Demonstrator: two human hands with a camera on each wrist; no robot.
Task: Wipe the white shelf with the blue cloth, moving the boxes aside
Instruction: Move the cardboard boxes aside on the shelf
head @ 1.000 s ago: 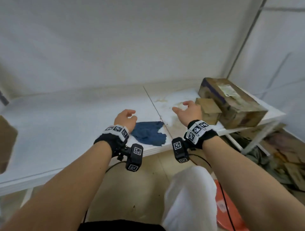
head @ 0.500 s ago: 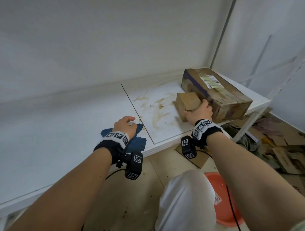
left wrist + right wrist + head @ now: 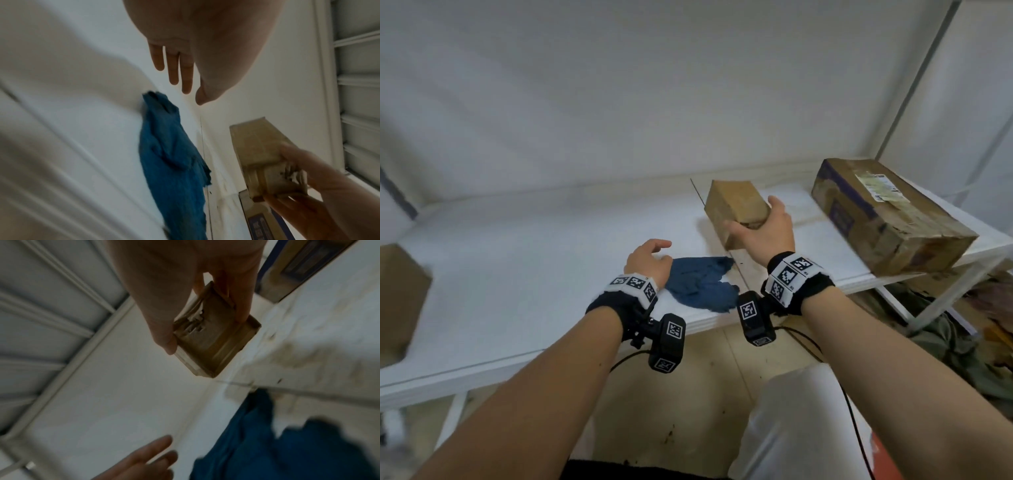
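My right hand (image 3: 763,226) grips a small brown cardboard box (image 3: 736,205) by its near end and holds it lifted above the white shelf (image 3: 517,281); thumb and fingers clamp its sides (image 3: 207,337). The blue cloth (image 3: 702,284) lies crumpled on the shelf near the front edge, between my two wrists. My left hand (image 3: 650,257) hovers just left of the cloth with fingers relaxed and holds nothing; its fingers (image 3: 176,68) hang loosely extended above the cloth (image 3: 170,155). A large worn box (image 3: 887,212) sits at the shelf's right end.
Another brown box (image 3: 400,301) stands at the far left of the shelf. Brown stains (image 3: 308,356) mark the right panel beyond a seam. A white wall backs the shelf. Clutter and an orange basin (image 3: 887,459) lie on the floor at right.
My right hand took hold of the small box beside the large one, lifted it and carried it left over the seam. My left hand came off the cloth.
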